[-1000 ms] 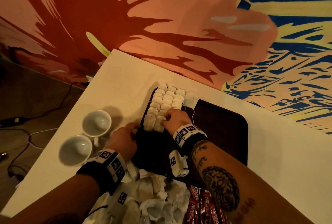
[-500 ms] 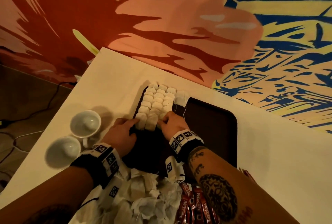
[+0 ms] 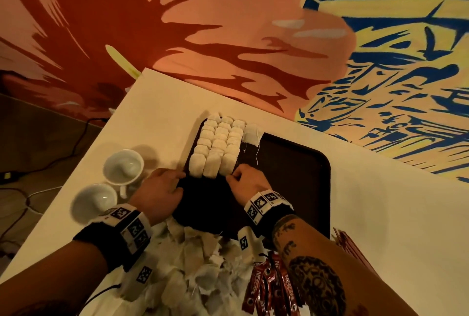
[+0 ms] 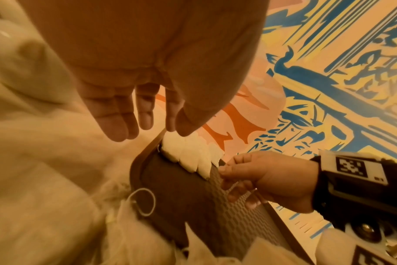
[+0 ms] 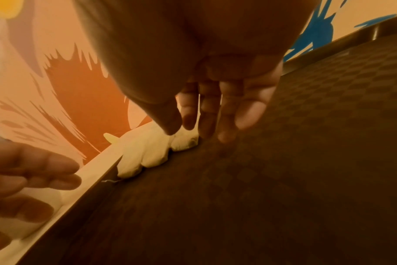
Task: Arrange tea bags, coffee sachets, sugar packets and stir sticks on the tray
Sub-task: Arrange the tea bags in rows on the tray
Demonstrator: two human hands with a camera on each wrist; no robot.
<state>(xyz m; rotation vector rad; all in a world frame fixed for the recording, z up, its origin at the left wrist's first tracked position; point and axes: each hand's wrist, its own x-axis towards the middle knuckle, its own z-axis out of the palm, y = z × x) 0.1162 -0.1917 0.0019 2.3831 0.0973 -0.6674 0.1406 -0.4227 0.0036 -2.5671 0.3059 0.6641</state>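
Three tidy rows of white tea bags [image 3: 218, 145] fill the far left corner of the dark brown tray [image 3: 291, 176]. One more tea bag [image 3: 251, 134] lies beside them with its string trailing. My left hand [image 3: 177, 181] rests at the tray's left rim, just short of the rows. The left wrist view shows its fingers [image 4: 145, 116] straight and holding nothing. My right hand [image 3: 232, 176] sits at the near right end of the rows. In the right wrist view its thumb and fingertips [image 5: 170, 129] touch the nearest tea bag [image 5: 184, 141].
A heap of loose tea bags [image 3: 193, 265] lies on the white table [image 3: 380, 214] in front of the tray, with red coffee sachets [image 3: 271, 287] to its right. Two white cups [image 3: 123, 167] [image 3: 94, 203] stand left of my left hand. A painted wall rises behind the table.
My right hand has slid from the top of the rows to their near right end. The left hand has drawn back from the left row to the tray's rim.
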